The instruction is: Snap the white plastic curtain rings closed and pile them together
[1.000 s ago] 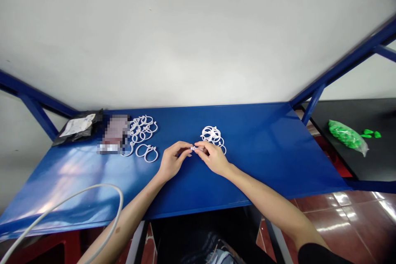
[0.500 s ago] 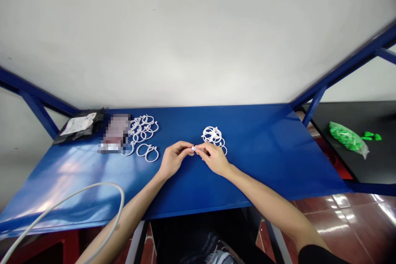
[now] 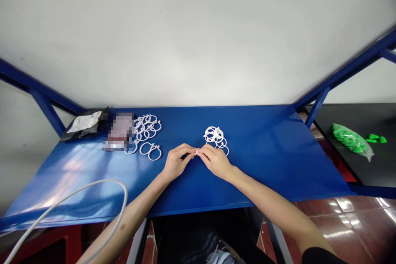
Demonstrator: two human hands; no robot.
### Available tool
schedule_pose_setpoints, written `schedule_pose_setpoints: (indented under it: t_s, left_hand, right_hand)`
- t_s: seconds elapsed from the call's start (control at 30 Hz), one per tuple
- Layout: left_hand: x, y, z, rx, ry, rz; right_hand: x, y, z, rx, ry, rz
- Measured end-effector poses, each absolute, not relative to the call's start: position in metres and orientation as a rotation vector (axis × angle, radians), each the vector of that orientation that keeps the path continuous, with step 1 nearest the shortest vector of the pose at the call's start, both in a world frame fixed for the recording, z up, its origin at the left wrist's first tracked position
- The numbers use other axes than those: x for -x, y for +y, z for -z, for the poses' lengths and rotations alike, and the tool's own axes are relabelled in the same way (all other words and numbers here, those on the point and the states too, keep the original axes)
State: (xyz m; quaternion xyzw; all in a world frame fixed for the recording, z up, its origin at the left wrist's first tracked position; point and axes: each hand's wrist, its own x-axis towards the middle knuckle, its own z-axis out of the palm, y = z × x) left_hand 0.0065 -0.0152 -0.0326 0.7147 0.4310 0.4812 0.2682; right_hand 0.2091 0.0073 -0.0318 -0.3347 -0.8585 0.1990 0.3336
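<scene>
Above the middle of the blue table, my left hand (image 3: pixel 177 162) and my right hand (image 3: pixel 217 162) meet at the fingertips. Both pinch a small white piece (image 3: pixel 197 152), and most of it is hidden by the fingers. Just behind my right hand lies a cluster of white rings (image 3: pixel 214 134) with small knobs on them. To the left of my left hand is a larger group of white rings (image 3: pixel 148 128), with a couple of rings (image 3: pixel 154 152) lying nearer to me.
A black plastic package (image 3: pixel 85 123) with a white label and a blurred-out box (image 3: pixel 120 130) lie at the table's left. A white cable (image 3: pixel 93 182) arcs across the left foreground. On a dark table to the right sits a bag of green pieces (image 3: pixel 352 140), with loose green pieces (image 3: pixel 373 136) beside it.
The fingertips have closed tighter around the small white piece, so less of it shows. The whole view has shifted slightly; the rings lie as before.
</scene>
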Motion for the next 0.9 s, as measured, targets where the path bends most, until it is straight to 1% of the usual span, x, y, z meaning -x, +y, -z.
schedule_pose_setpoints:
  t_s: [0.1, 0.23, 0.3, 0.37, 0.47, 0.53, 0.63, 0.73, 0.8, 0.9]
  left_hand:
    - [-0.006, -0.015, 0.032, -2.024, 1.155, -1.301]
    - [0.000, -0.008, 0.030, -2.155, 1.231, -1.224]
    - [0.008, -0.002, 0.027, -2.273, 1.444, -1.153]
    - [0.021, 0.004, 0.026, -2.323, 1.814, -1.054]
    - [0.041, 0.011, 0.028, -2.220, 2.338, -0.835]
    - [0.053, 0.013, 0.031, -2.170, 2.498, -0.685]
    - [0.063, 0.013, 0.035, -2.189, 2.519, -0.544]
    - [0.062, 0.012, 0.036, -2.248, 2.452, -0.522]
    - [0.057, 0.011, 0.036, -2.315, 2.374, -0.586]
    - [0.046, 0.009, 0.035, -2.454, 2.128, -0.791]
  right_hand:
    - [-0.209, 0.008, 0.032, 0.875, -2.295, -0.437]
    - [-0.208, 0.014, 0.028, 0.878, -2.237, -0.417]
    - [-0.210, 0.019, 0.025, 0.904, -2.174, -0.388]
    - [-0.215, 0.025, 0.022, 0.954, -2.107, -0.320]
    - [-0.227, 0.035, 0.018, 1.042, -2.011, -0.231]
    - [-0.234, 0.040, 0.016, 1.112, -1.965, -0.179]
    - [-0.239, 0.045, 0.014, 1.202, -1.938, -0.100]
    - [-0.237, 0.042, 0.013, 1.192, -1.953, -0.091]
    - [-0.233, 0.037, 0.013, 1.134, -1.983, -0.122]
    - [-0.224, 0.029, 0.016, 1.041, -2.074, -0.234]
